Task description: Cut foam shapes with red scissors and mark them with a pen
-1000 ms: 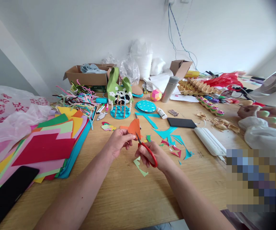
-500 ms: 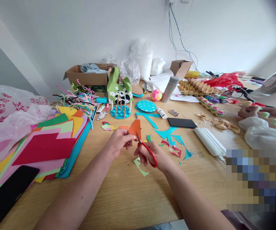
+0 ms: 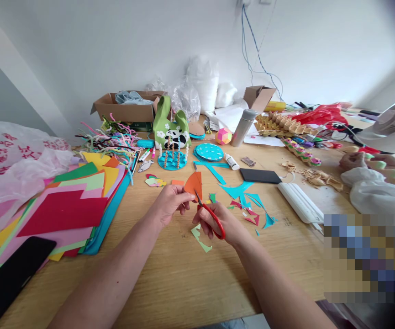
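My left hand (image 3: 174,199) pinches the lower edge of a curved orange piece of craft sheet (image 3: 192,183) between thumb and fingers, above the table. In my right hand (image 3: 219,221) are red-handled scissors (image 3: 214,218), their blades pointing up and away at the orange piece's lower right edge. The blade tips overlap the orange piece; whether they are in a cut I cannot tell. On the table below the scissors lies a pale green scrap (image 3: 200,238). Blue offcuts (image 3: 238,189) and red scraps (image 3: 253,215) lie right of the hands.
Coloured sheets (image 3: 63,210) are stacked at the left, with a black phone (image 3: 19,269) on their near edge. Behind stand a green panda bag (image 3: 171,128), a blue pegged disc (image 3: 172,161) and a grey bottle (image 3: 244,128). A black power bank (image 3: 260,175) lies right.
My hands, the scissors and the orange piece are almost still. At the far right, another person's hand has shifted slightly.
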`<act>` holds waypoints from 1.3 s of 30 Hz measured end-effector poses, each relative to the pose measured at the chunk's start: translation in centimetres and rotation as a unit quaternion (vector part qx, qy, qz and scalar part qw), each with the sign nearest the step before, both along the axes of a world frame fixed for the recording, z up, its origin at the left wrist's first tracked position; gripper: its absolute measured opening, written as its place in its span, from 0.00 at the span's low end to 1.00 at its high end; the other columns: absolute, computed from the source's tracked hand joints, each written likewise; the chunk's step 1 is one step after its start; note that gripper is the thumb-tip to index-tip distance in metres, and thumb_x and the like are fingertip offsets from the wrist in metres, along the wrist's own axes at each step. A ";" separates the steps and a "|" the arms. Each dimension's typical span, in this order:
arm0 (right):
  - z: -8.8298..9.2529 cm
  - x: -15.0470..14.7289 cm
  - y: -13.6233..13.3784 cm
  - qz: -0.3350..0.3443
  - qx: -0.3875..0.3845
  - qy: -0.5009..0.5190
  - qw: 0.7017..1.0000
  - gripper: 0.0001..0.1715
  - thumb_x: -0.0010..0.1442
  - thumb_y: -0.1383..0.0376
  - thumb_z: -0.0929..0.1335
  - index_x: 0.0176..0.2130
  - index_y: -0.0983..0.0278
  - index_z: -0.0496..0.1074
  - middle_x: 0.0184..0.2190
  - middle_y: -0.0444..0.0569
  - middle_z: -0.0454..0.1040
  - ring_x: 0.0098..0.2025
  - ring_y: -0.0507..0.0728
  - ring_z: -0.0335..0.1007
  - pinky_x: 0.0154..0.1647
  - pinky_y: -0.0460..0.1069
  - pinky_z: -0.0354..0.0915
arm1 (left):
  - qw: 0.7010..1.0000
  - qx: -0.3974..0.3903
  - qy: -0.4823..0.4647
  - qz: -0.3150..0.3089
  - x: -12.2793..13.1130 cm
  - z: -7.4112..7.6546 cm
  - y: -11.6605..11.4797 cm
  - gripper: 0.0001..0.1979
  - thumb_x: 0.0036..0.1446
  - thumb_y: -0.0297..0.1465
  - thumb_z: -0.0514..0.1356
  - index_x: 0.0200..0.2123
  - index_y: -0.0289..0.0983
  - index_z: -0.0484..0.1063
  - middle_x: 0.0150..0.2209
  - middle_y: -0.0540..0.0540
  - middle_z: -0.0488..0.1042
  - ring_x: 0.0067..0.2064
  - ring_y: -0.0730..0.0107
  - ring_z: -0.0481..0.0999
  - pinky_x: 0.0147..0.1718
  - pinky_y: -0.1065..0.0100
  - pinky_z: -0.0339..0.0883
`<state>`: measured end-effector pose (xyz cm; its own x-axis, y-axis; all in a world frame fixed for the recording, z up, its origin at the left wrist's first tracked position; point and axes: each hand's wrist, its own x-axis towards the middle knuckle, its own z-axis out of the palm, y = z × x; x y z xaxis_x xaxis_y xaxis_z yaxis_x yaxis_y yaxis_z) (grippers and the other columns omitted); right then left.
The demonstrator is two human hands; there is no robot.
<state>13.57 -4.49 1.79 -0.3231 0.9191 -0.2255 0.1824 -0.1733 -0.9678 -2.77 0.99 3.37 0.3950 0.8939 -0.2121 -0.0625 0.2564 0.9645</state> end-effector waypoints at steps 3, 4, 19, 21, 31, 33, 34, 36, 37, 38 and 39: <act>0.0 0.0 0.0 -0.001 -0.003 0.000 1.000 0.31 0.51 0.42 0.67 0.27 0.68 0.71 0.13 0.41 0.65 0.13 0.47 0.58 0.14 0.43 0.51 | 1.000 0.000 0.000 -0.001 0.0 0.1 0.0 0.08 0.42 0.33 0.65 0.22 0.34 0.72 0.17 0.51 0.68 0.18 0.79 0.64 0.15 0.76 0.53; 0.0 0.0 0.0 -0.001 -0.004 0.000 1.000 0.30 0.51 0.42 0.67 0.27 0.68 0.71 0.13 0.41 0.65 0.13 0.47 0.58 0.14 0.43 0.51 | 1.000 0.000 -0.001 0.001 -0.1 0.1 0.0 0.08 0.42 0.33 0.65 0.23 0.34 0.71 0.17 0.51 0.68 0.18 0.79 0.64 0.15 0.76 0.53; -0.2 0.0 0.0 0.024 0.027 0.005 0.999 0.37 0.52 0.36 0.64 0.29 0.69 0.71 0.16 0.44 0.67 0.15 0.48 0.61 0.17 0.44 0.53 | 1.000 0.006 0.010 0.019 -0.2 0.3 0.1 0.10 0.40 0.34 0.65 0.21 0.34 0.69 0.16 0.52 0.66 0.18 0.79 0.64 0.15 0.76 0.54; -0.1 0.1 0.0 0.025 0.026 0.007 0.999 0.37 0.52 0.36 0.63 0.30 0.69 0.71 0.16 0.44 0.67 0.16 0.48 0.61 0.17 0.44 0.53 | 1.000 0.006 0.012 0.017 -0.2 0.2 0.1 0.10 0.40 0.34 0.65 0.20 0.34 0.69 0.15 0.52 0.66 0.17 0.79 0.64 0.15 0.76 0.54; 0.3 -0.1 0.0 0.010 0.008 -0.009 1.000 0.35 0.51 0.39 0.65 0.28 0.69 0.70 0.15 0.43 0.66 0.14 0.48 0.59 0.14 0.43 0.51 | 1.000 0.007 0.015 0.014 -0.1 0.2 0.1 0.10 0.40 0.34 0.65 0.20 0.35 0.68 0.15 0.52 0.67 0.17 0.79 0.64 0.15 0.76 0.54; 0.3 -0.1 0.0 0.008 0.008 -0.011 1.000 0.34 0.50 0.39 0.65 0.27 0.69 0.71 0.14 0.43 0.65 0.14 0.48 0.59 0.14 0.43 0.51 | 1.000 0.006 0.016 0.014 -0.1 0.2 0.1 0.10 0.40 0.34 0.64 0.20 0.35 0.69 0.15 0.52 0.67 0.17 0.79 0.64 0.15 0.76 0.54; 0.3 -0.1 0.0 0.008 0.008 -0.013 1.000 0.34 0.50 0.39 0.66 0.27 0.69 0.71 0.14 0.43 0.65 0.14 0.48 0.59 0.14 0.43 0.51 | 1.000 0.006 0.016 0.014 -0.1 0.2 0.1 0.10 0.40 0.34 0.64 0.20 0.35 0.69 0.15 0.52 0.66 0.17 0.79 0.64 0.15 0.76 0.54; 0.3 -0.1 0.0 0.005 0.005 -0.015 1.000 0.34 0.50 0.39 0.66 0.27 0.69 0.71 0.14 0.43 0.65 0.14 0.47 0.59 0.14 0.43 0.52 | 1.000 0.006 0.016 0.013 -0.1 0.2 0.1 0.10 0.40 0.34 0.64 0.20 0.35 0.68 0.15 0.52 0.66 0.17 0.79 0.63 0.14 0.76 0.54; 0.3 -0.1 0.0 0.004 0.004 -0.015 1.000 0.33 0.50 0.40 0.66 0.27 0.69 0.71 0.14 0.43 0.65 0.14 0.47 0.59 0.14 0.43 0.52 | 1.000 0.006 0.016 0.013 -0.1 0.2 0.1 0.10 0.40 0.34 0.65 0.20 0.35 0.68 0.16 0.52 0.66 0.17 0.79 0.63 0.14 0.76 0.54; 0.3 -0.1 0.0 0.004 0.004 -0.014 1.000 0.33 0.50 0.40 0.66 0.27 0.69 0.71 0.14 0.42 0.65 0.14 0.47 0.59 0.14 0.43 0.52 | 1.000 0.005 0.015 0.012 -0.1 0.2 0.1 0.10 0.40 0.34 0.65 0.20 0.35 0.68 0.16 0.52 0.66 0.17 0.79 0.64 0.14 0.76 0.54; 0.3 -0.1 0.0 0.005 0.004 -0.013 1.000 0.33 0.50 0.40 0.66 0.27 0.69 0.71 0.14 0.42 0.65 0.14 0.47 0.59 0.14 0.43 0.52 | 1.000 0.005 0.013 0.012 -0.1 0.2 0.1 0.11 0.40 0.35 0.65 0.20 0.35 0.68 0.16 0.52 0.66 0.18 0.79 0.64 0.14 0.76 0.54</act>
